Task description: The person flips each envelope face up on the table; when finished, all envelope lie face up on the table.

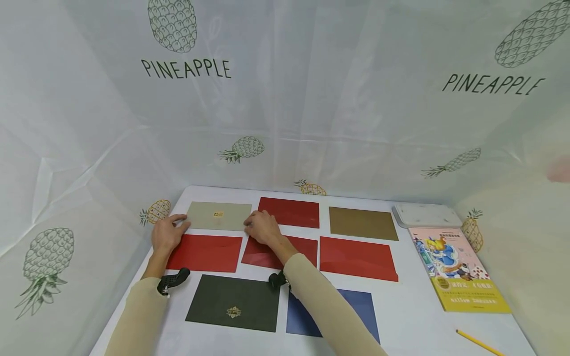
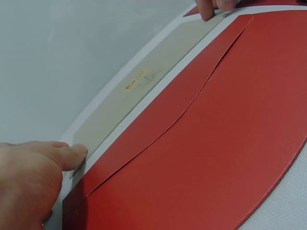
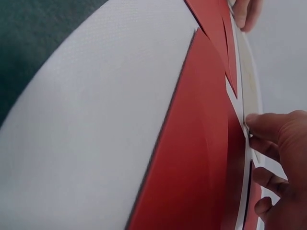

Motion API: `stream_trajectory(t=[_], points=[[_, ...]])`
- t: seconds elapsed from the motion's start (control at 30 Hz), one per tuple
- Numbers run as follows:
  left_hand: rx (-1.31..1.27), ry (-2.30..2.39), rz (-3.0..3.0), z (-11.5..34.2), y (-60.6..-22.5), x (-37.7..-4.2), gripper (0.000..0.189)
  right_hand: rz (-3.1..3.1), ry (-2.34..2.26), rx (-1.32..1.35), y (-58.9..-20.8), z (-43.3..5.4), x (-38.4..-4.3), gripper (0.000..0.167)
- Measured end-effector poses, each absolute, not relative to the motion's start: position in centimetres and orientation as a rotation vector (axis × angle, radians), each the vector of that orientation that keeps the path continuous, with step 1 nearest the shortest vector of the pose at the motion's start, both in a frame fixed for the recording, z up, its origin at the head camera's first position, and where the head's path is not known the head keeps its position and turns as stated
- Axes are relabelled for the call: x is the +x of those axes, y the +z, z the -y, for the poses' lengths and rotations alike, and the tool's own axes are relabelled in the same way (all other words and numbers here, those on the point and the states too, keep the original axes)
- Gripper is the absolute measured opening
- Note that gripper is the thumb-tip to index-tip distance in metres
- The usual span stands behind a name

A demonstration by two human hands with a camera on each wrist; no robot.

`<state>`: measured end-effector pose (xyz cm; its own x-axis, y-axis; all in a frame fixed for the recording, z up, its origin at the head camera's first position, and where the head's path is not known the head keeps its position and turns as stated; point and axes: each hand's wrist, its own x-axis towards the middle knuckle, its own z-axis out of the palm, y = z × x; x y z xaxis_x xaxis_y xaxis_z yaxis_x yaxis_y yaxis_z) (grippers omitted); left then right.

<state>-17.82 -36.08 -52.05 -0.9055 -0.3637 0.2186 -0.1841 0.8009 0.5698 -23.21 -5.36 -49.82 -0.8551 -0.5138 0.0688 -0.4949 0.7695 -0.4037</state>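
Note:
A beige envelope with a small gold emblem lies at the back left of the white table. My left hand holds its left end, the thumb over the near corner. At the right end, my right hand pinches the near corner between thumb and forefinger; its other fingers are curled. Just in front of the beige envelope lies a red envelope, its flap line showing in the left wrist view. Another red envelope lies partly under my right forearm.
More envelopes lie in rows: dark red, brown, red, dark green and blue. To the right are a white flat case, a colourful book and a yellow pencil. Pineapple-print sheeting surrounds the table.

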Motion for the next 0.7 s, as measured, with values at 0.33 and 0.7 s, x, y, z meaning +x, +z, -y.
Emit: stream_trajectory(t=[0.33,0.7], points=[[0.425,-0.801,2.670,36.18,-52.14,-17.75,0.033,-2.815,-0.743,-0.831,-50.21,4.86,-23.41,0.030],[0.399,-0.796,2.674,36.16,-52.03,-17.69,0.033,-2.783,-0.775,-0.823,-50.17,4.71,-23.55,0.031]])
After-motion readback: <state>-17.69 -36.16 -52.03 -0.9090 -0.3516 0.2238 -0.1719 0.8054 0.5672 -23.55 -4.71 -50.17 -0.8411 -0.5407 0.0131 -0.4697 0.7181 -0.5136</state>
